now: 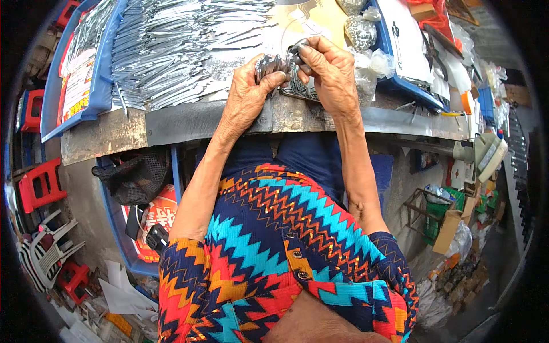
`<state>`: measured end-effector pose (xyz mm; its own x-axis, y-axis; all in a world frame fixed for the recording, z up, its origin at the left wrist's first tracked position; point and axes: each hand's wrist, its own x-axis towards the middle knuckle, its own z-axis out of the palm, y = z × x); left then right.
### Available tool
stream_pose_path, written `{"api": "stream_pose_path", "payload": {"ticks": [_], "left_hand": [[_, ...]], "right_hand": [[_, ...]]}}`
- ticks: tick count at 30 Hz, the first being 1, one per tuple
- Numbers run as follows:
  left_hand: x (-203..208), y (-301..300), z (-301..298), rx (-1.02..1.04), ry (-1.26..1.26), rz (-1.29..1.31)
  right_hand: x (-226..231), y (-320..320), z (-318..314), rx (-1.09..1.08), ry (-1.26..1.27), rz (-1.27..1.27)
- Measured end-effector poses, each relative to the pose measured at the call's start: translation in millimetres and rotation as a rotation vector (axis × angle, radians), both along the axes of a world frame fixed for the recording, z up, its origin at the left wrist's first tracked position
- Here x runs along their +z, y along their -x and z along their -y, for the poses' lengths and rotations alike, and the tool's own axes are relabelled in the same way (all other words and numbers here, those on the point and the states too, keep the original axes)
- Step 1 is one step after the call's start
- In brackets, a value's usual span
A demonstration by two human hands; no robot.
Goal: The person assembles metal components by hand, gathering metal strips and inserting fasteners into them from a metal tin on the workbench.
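Over the table's near edge, my left hand (249,94) is closed around a bunch of small dark metal pieces (271,67), its thumb laid across them. Close beside it on the right, my right hand (330,71) has thumb and fingers pinched together at the bunch's upper right. What it pinches is too small and shadowed to make out. Below the fingers, a shallow tray of small metal bits (303,90) is partly hidden. To the left lies a wide heap of thin metal strips (183,48), with tiny loose metal parts (220,70) scattered next to it.
A blue tray (102,86) with more strips stands at the left. At the right are clear bags of small parts (360,33) and another blue bin (405,86) holding white sheets and tools. Under the table sits a blue crate (128,251) with a black mesh bag (134,180).
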<state>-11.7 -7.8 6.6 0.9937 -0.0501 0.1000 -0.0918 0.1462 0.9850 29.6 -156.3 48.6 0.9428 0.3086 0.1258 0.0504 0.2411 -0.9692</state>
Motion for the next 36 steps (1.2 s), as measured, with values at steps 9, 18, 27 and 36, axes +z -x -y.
{"api": "stream_pose_path", "payload": {"ticks": [9,18,27,36], "left_hand": [[3.4,1.6,0.3,-0.005,-0.001,0.015],[4.5,1.7,1.1,-0.033,-0.009,0.023],[0.9,1.6,0.8,-0.016,-0.115,0.021],[-0.7,0.4,3.8,0.009,-0.098,0.092]], "right_hand": [[4.1,-3.3,1.6,0.051,0.233,0.119],[15.6,-8.4,5.3,0.048,0.533,0.269],[19.5,2.8,-0.4,-0.047,0.67,0.484],[21.2,4.8,2.9,-0.08,0.713,0.602]]}}
